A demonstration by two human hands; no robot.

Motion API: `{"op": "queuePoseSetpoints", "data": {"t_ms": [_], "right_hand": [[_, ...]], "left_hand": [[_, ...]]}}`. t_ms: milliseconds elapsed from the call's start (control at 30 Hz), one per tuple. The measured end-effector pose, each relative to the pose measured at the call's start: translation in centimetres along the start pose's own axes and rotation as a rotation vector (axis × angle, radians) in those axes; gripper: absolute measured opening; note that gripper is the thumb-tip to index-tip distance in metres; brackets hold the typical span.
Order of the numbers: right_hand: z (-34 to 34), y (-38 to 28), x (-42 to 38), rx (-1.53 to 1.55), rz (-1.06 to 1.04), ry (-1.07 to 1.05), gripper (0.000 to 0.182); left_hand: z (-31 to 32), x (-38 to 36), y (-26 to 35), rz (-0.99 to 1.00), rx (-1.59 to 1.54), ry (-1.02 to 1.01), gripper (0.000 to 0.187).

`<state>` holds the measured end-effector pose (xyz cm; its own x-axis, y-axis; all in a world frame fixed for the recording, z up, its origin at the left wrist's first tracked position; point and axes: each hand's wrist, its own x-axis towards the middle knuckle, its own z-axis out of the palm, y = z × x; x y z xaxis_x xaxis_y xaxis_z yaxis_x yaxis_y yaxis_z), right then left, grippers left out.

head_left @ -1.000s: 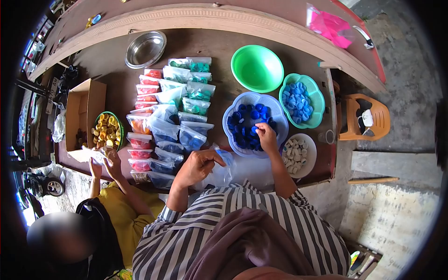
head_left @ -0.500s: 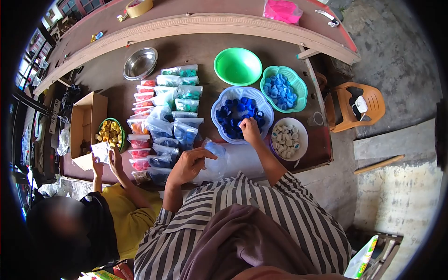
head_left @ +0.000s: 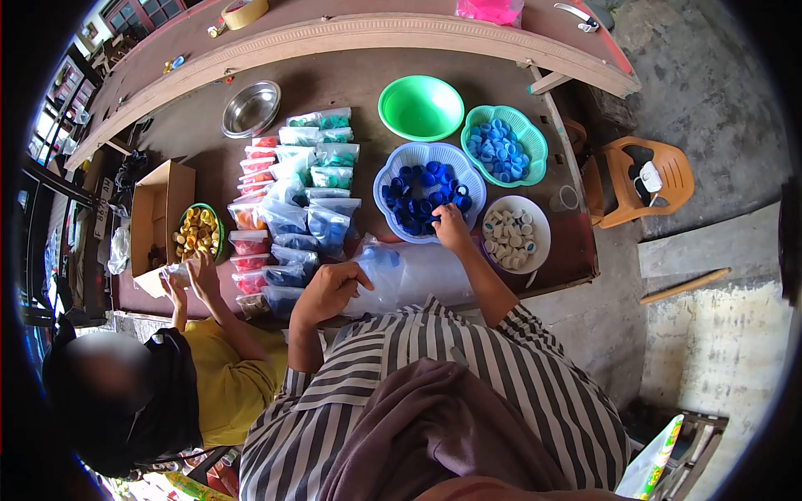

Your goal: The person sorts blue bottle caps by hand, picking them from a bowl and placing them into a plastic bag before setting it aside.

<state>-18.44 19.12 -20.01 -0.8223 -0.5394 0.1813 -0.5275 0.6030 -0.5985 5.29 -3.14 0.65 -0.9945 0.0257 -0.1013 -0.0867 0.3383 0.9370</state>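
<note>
My left hand (head_left: 332, 292) is curled at the near-left edge of a clear plastic bag (head_left: 382, 258), its fingers closed on the film. A few blue pieces show through the bag. My right hand (head_left: 451, 226) reaches into a light-blue scalloped basket (head_left: 383, 219), fingers pinched together among dark-blue bottle caps (head_left: 411, 197). Whatever lies between those fingertips is hidden. Under and beside the bag lies a wide sheet of clear plastic (head_left: 430, 275).
Filled bags (head_left: 292, 217) stand in rows to the left. Around the basket are a green bowl (head_left: 420, 108), a turquoise basket of light-blue caps (head_left: 505, 150) and a bowl of white caps (head_left: 515, 235). At far left a co-worker's hands (head_left: 196, 280) hold a small bag near yellow caps (head_left: 199, 234).
My right hand stays in the basket, having shifted slightly toward its near-right side. My left fingers have curled in more, and the bag lies lower and flatter. The view has shifted slightly.
</note>
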Motion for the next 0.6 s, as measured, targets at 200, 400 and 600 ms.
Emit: {"op": "queuePoseSetpoints", "data": {"t_ms": [200,400,600], "right_hand": [[0.4,-1.8,1.5,-0.127,-0.026,-0.011,0.023],[0.6,-1.5,2.1,-0.081,0.006,-0.046,0.017],[-0.2,-0.7,1.9,0.169,0.043,0.013,0.023]], "left_hand": [[-1.4,-1.4,-0.4,-0.137,0.079,0.012,0.023],[-1.8,-1.6,-1.0,-0.196,0.105,-0.035,0.023],[-1.5,1.4,0.4,-0.068,-0.057,-0.024,0.023]]}}
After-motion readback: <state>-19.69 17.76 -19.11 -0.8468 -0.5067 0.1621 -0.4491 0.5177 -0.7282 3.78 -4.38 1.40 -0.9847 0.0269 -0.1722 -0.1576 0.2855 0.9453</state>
